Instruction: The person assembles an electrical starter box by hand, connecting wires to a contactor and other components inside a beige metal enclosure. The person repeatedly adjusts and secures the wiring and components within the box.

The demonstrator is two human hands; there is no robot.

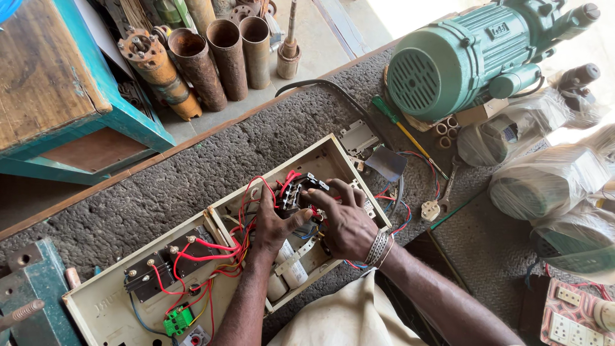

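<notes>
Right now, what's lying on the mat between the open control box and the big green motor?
In the head view, between the control box and the green motor lie a green-handled screwdriver and a black cable.

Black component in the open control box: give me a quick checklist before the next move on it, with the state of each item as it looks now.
1. Left hand steadying the black component: ok, fingers rest against it.
2. Right hand at the same part: ok, fingertips meet the left hand's beside it.
3. Red wires out of the way: not ok, loops crowd around the left wrist.
4. Control box flat on the grey bench: ok.
5. Green-handled screwdriver at hand: ok, lying beyond the box by the green motor.
6. Power disconnected: cannot tell.
</notes>
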